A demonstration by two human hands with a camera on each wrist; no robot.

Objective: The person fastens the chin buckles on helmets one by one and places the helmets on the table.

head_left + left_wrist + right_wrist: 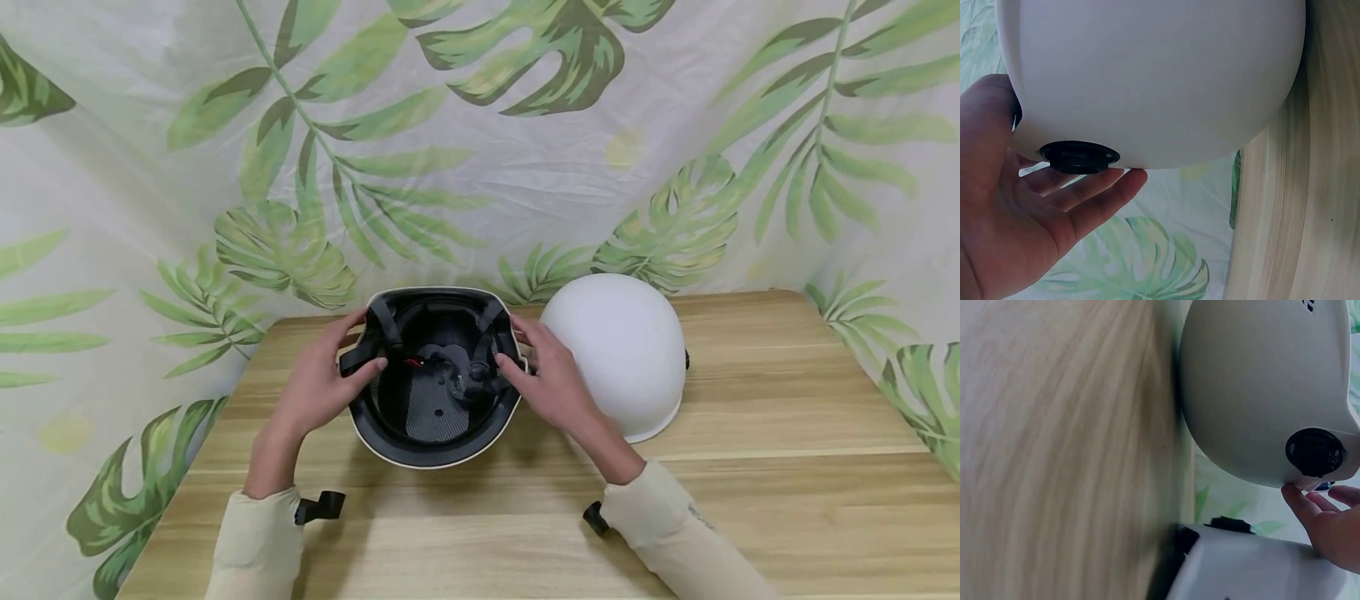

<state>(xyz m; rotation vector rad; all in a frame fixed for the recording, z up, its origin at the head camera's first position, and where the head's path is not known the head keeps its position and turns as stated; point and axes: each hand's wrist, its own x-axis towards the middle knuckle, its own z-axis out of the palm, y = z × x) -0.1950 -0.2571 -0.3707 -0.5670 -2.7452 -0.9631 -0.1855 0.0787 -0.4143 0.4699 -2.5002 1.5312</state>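
Observation:
A white helmet (435,454) lies crown down, its black padded inside facing up, with dark straps and a short red wire in it. My left hand (318,375) grips its left rim, thumb over the edge and fingers along the outer shell. On the opposite rim my right hand (551,375) holds on the same way, thumb inside. In the left wrist view, fingers spread beside a black round fitting (1080,156) on the white shell. The right wrist view shows fingertips touching the shell near a similar black knob (1315,452).
Just right of my right hand, a second white helmet (615,350) stands dome up on the wooden table (787,500). A leaf-patterned cloth (525,167) hangs behind the table and at its sides. Black wrist mounts (321,507) stick out from both cream sleeves.

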